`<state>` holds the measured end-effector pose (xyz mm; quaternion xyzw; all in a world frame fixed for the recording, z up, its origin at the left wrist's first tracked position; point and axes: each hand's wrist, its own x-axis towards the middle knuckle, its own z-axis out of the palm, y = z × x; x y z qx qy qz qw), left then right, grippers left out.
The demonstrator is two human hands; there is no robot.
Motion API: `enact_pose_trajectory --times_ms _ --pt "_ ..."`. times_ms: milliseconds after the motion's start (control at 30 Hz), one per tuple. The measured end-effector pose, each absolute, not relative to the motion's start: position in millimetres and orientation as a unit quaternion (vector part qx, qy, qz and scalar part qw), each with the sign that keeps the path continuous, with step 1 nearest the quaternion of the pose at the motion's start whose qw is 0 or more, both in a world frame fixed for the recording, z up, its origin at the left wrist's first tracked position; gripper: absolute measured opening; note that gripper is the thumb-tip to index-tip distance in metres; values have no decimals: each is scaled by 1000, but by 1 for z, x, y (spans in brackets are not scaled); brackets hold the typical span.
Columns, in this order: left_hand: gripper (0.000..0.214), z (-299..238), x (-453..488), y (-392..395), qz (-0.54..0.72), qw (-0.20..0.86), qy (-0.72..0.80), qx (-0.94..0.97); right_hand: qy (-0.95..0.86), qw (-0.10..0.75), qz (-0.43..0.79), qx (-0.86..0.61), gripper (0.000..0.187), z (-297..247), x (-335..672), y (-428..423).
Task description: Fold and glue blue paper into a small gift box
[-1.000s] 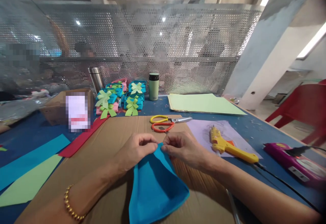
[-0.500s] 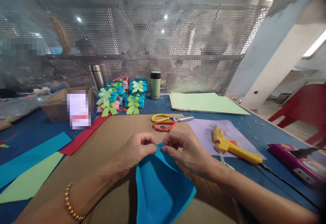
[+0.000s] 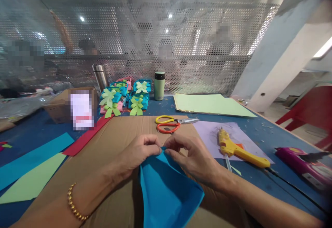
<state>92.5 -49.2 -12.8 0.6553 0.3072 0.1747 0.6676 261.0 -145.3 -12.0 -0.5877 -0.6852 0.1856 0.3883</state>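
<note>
A blue sheet (image 3: 166,193), folded and fanning out toward me, lies on a brown cardboard mat (image 3: 114,141). My left hand (image 3: 140,152) pinches its far tip from the left, fingers curled. My right hand (image 3: 192,155) pinches the same tip from the right, thumb and forefinger closed on it. A gold bead bracelet (image 3: 74,205) is on my left wrist.
Scissors (image 3: 172,124) with yellow and orange handles lie just beyond my hands. A yellow glue gun (image 3: 238,148) rests on a pale sheet, a purple tool (image 3: 303,164) to its right. Finished blue boxes with green bows (image 3: 124,98), two flasks, green paper (image 3: 210,105), a carton and coloured strips (image 3: 33,167) surround the mat.
Both hands keep pinching the sheet's tip. The sheet's near end has swung a little to the right, and the view has shifted slightly.
</note>
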Motion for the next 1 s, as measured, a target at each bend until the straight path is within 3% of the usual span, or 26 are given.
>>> enact_pose_trajectory --times_ms 300,1000 --pt "13 -10 92 -47 168 645 314 677 -741 392 111 -535 15 -20 267 -143" --pt "14 -7 93 -50 169 642 331 670 -837 283 -63 -464 27 -15 267 -146"
